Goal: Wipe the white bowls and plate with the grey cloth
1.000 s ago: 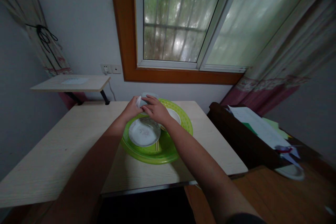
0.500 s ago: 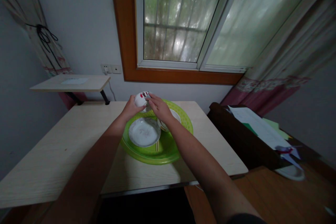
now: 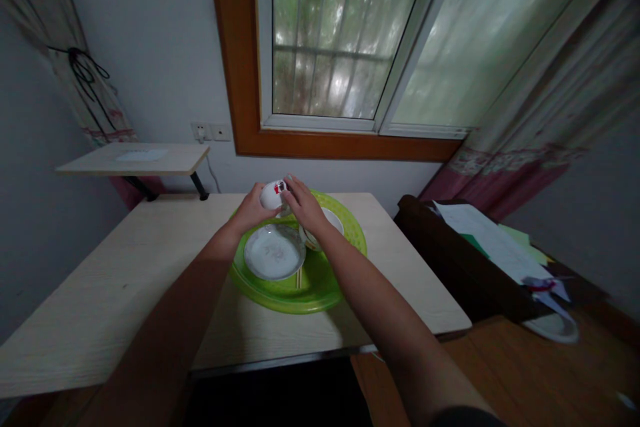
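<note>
Above the far side of a round green basin [image 3: 295,305], a small white bowl [image 3: 271,196] with a red and black print is held tilted. My left hand [image 3: 253,207] is closed around its left side, thumb along the near edge. My right hand [image 3: 306,203] presses its fingers on the bowl's right side; a small greyish patch shows at these fingertips, too small to name. Below the hands, a white dish [image 3: 275,252] with a faint pattern lies in the basin. Another white bowl [image 3: 334,219] stands to its right, partly hidden by my right wrist. Chopsticks [image 3: 299,278] stick out beside the dish.
The basin stands on a pale wooden table [image 3: 165,307]. A raised wooden shelf [image 3: 135,159] on black legs is at the back left, near a wall socket [image 3: 201,131] with a cord. Papers [image 3: 493,237] lie on dark furniture to the right. A window is behind.
The held bowl has turned and shifted slightly right, its print now nearer my right fingers. My left hand has moved a little right with it. The dish and basin stay where they were.
</note>
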Demonstrator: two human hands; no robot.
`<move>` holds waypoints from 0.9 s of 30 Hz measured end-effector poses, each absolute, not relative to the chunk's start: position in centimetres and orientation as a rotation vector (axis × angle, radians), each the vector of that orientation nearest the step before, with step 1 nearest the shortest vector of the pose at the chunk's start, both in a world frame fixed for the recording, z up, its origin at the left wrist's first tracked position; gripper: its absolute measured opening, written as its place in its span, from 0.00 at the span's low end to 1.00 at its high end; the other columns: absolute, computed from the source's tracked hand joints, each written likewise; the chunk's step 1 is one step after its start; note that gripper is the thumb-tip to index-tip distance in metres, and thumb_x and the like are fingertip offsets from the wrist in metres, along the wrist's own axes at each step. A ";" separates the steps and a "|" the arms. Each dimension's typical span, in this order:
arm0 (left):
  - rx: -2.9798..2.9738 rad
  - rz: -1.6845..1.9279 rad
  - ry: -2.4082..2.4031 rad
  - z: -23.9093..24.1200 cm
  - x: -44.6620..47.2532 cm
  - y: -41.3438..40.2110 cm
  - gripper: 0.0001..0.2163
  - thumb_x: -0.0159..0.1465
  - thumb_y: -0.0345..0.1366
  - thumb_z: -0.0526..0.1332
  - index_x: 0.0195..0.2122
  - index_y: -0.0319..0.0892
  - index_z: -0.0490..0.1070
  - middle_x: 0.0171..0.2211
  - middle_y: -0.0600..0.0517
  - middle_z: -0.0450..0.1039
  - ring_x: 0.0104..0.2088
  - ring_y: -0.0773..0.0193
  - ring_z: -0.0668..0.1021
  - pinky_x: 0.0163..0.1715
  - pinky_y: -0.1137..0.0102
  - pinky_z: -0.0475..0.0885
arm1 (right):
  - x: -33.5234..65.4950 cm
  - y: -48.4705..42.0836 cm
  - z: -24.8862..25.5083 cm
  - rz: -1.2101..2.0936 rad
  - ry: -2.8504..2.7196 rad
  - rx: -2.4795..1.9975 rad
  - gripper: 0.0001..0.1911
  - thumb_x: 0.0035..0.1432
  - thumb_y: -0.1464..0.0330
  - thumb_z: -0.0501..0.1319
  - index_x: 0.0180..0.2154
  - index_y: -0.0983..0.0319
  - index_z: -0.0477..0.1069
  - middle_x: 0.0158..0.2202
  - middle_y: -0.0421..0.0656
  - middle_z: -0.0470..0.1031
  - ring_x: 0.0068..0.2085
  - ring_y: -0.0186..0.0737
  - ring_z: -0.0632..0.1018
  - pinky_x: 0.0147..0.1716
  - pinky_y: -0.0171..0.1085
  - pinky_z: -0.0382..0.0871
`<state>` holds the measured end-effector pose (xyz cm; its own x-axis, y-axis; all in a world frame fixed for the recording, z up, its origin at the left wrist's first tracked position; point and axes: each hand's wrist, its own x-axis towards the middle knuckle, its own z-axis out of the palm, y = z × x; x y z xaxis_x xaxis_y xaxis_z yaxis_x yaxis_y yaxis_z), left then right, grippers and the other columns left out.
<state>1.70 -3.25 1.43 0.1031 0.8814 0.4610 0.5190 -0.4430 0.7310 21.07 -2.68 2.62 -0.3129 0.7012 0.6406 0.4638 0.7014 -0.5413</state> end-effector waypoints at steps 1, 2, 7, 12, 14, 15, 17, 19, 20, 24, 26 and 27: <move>1.990 1.290 1.362 1.4 1.6 -3.2 0.28 0.49 0.42 0.72 0.48 0.43 0.62 0.44 0.48 0.73 0.44 0.56 0.76 0.43 0.62 0.72 | 21.2 -2.4 2.4 0.368 -1.934 -0.910 0.27 0.70 0.54 0.52 0.64 0.59 0.65 0.66 0.50 0.65 0.67 0.44 0.65 0.68 0.48 0.55; 1.972 1.299 1.358 1.3 1.5 -3.1 0.29 0.49 0.43 0.72 0.48 0.43 0.62 0.45 0.48 0.73 0.44 0.56 0.76 0.43 0.62 0.72 | 21.3 -2.1 2.3 0.415 -1.900 -0.919 0.29 0.68 0.53 0.54 0.64 0.60 0.65 0.65 0.51 0.66 0.66 0.45 0.66 0.67 0.48 0.56; 1.789 1.356 1.305 1.6 1.2 -2.9 0.31 0.47 0.43 0.73 0.49 0.43 0.61 0.47 0.46 0.72 0.46 0.56 0.76 0.44 0.63 0.72 | 21.6 -1.3 1.7 0.540 -1.788 -0.953 0.40 0.57 0.51 0.66 0.66 0.60 0.61 0.65 0.54 0.65 0.65 0.51 0.67 0.66 0.51 0.59; 1.685 1.378 1.191 1.5 1.0 -2.5 0.33 0.46 0.44 0.73 0.50 0.43 0.60 0.49 0.45 0.71 0.48 0.55 0.76 0.46 0.62 0.72 | 21.7 -1.0 1.4 0.543 -1.755 -0.971 0.40 0.53 0.54 0.70 0.64 0.58 0.63 0.63 0.52 0.67 0.62 0.52 0.70 0.63 0.52 0.62; 1.690 1.370 1.182 1.1 1.0 -2.3 0.33 0.46 0.44 0.73 0.50 0.43 0.60 0.50 0.44 0.70 0.49 0.54 0.76 0.48 0.61 0.72 | 21.8 -0.8 1.4 0.532 -1.753 -0.976 0.39 0.53 0.56 0.71 0.63 0.58 0.64 0.61 0.52 0.69 0.61 0.51 0.71 0.62 0.51 0.64; 1.703 1.366 1.179 1.0 1.0 -2.2 0.34 0.46 0.44 0.73 0.51 0.43 0.60 0.51 0.44 0.70 0.50 0.54 0.75 0.49 0.60 0.71 | 21.9 -0.8 1.4 0.524 -1.758 -0.973 0.38 0.52 0.57 0.71 0.62 0.59 0.64 0.61 0.52 0.69 0.60 0.51 0.72 0.61 0.51 0.64; 1.745 1.360 1.169 0.7 1.1 -2.0 0.34 0.47 0.42 0.73 0.53 0.43 0.59 0.53 0.43 0.69 0.52 0.54 0.74 0.51 0.60 0.70 | 22.1 -0.7 1.4 0.497 -1.782 -0.959 0.38 0.51 0.59 0.72 0.61 0.60 0.65 0.59 0.52 0.70 0.59 0.51 0.72 0.60 0.50 0.65; 1.804 1.347 1.161 0.5 1.1 -2.0 0.34 0.48 0.41 0.72 0.54 0.43 0.59 0.53 0.43 0.69 0.53 0.54 0.74 0.53 0.60 0.70 | 22.3 -0.7 1.5 0.449 -1.839 -0.929 0.38 0.50 0.61 0.73 0.61 0.60 0.65 0.59 0.52 0.70 0.59 0.51 0.72 0.61 0.50 0.64; 1.832 1.333 1.166 0.4 1.1 -2.0 0.34 0.48 0.41 0.72 0.53 0.43 0.59 0.53 0.44 0.69 0.53 0.55 0.74 0.53 0.60 0.70 | 22.3 -0.7 1.5 0.419 -1.878 -0.909 0.38 0.50 0.61 0.73 0.61 0.59 0.65 0.59 0.52 0.70 0.59 0.51 0.71 0.61 0.50 0.64; 1.910 1.257 1.241 0.6 1.2 -2.4 0.30 0.48 0.41 0.72 0.51 0.43 0.62 0.48 0.47 0.71 0.49 0.55 0.76 0.49 0.61 0.71 | 22.7 -0.9 1.8 0.316 -2.011 -0.830 0.38 0.51 0.63 0.73 0.61 0.59 0.65 0.59 0.52 0.69 0.60 0.51 0.70 0.62 0.50 0.63; 1.936 1.243 1.289 0.8 1.2 -2.7 0.29 0.49 0.41 0.72 0.49 0.43 0.62 0.45 0.48 0.71 0.46 0.56 0.76 0.46 0.62 0.72 | 22.8 -1.0 1.9 0.291 -2.044 -0.821 0.38 0.52 0.63 0.73 0.62 0.60 0.64 0.59 0.53 0.69 0.61 0.51 0.70 0.63 0.50 0.62; 1.949 1.242 1.308 0.9 1.3 -2.8 0.28 0.49 0.41 0.72 0.48 0.43 0.63 0.44 0.48 0.72 0.44 0.57 0.76 0.45 0.63 0.72 | 22.8 -1.1 1.9 0.285 -2.055 -0.824 0.39 0.52 0.62 0.73 0.63 0.60 0.63 0.60 0.53 0.69 0.61 0.51 0.70 0.63 0.50 0.62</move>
